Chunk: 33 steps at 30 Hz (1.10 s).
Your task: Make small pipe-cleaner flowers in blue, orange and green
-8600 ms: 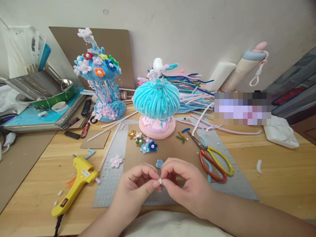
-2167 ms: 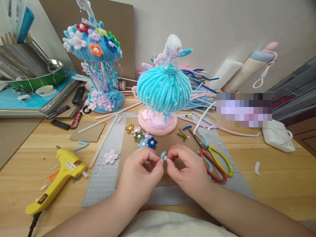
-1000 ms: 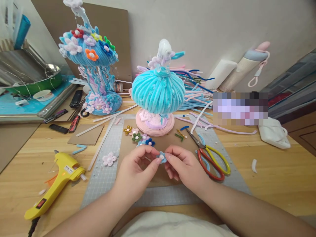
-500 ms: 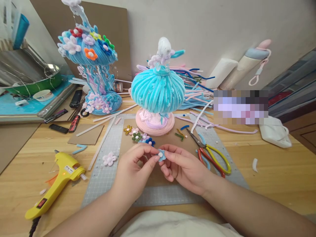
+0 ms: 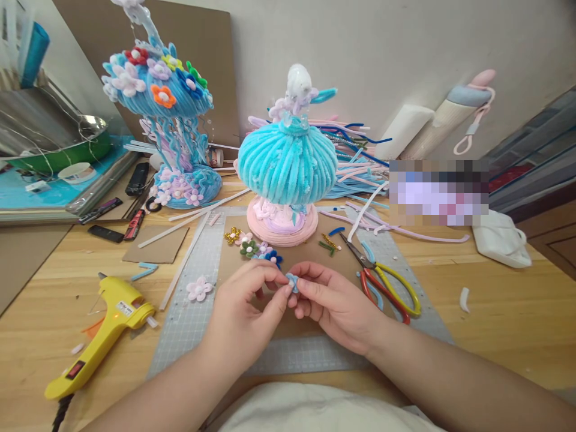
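A small light-blue pipe-cleaner flower [image 5: 291, 281] is pinched between the fingertips of my left hand [image 5: 245, 315] and my right hand [image 5: 335, 305], just above the brown cardboard sheet [image 5: 310, 258]. Both hands are closed on it. Right behind my fingers lies a cluster of several small finished flowers [image 5: 257, 247]. Further back stands a fluffy turquoise dome figure on a pink base [image 5: 287, 168].
A yellow glue gun [image 5: 102, 333] lies at the left on the wooden table [image 5: 504, 324]. Red-and-yellow scissors [image 5: 382, 281] lie at the right on the grey cutting mat [image 5: 193, 324]. A flower-covered blue mushroom model [image 5: 164, 120] stands back left, with loose pipe cleaners [image 5: 360, 162] behind.
My hands have turned the small blue flower between the fingertips and shifted slightly up toward the flower cluster; earlier its white centre faced me, now it is mostly hidden.
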Available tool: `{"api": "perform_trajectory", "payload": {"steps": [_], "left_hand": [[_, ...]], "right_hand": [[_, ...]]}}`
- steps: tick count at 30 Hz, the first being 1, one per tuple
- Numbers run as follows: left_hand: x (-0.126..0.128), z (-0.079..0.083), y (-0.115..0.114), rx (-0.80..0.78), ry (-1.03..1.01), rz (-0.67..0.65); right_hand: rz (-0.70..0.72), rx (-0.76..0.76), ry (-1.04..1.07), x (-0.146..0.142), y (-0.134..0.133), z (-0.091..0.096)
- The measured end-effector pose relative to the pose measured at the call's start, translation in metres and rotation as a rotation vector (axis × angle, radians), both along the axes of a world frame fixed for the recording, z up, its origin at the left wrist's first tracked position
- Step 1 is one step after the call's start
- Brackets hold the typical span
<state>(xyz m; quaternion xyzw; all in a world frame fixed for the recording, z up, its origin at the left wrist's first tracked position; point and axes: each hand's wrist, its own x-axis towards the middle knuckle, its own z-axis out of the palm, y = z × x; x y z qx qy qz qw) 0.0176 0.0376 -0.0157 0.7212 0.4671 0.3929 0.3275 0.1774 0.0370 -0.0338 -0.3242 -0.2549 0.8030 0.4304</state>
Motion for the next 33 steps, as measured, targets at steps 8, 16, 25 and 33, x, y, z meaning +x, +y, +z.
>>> {"api": "perform_trajectory", "payload": {"steps": [8, 16, 25, 33], "left_hand": [[-0.0017, -0.0029, -0.0005, 0.055, 0.031, 0.049], [-0.0029, -0.0011, -0.0005, 0.08, 0.073, 0.015], [-0.0061, -0.0006, 0.0006, 0.106, 0.139, -0.039], [-0.0076, -0.0011, 0.0014, 0.098, 0.166, -0.048]], "right_hand": [[-0.011, 0.031, -0.012, 0.0, -0.0002, -0.0021], [-0.04, 0.04, -0.056, -0.0008, -0.0004, 0.0002], [-0.041, 0.067, -0.097, -0.0017, -0.0013, -0.0026], [-0.041, 0.064, -0.084, -0.0015, -0.0016, -0.0028]]}}
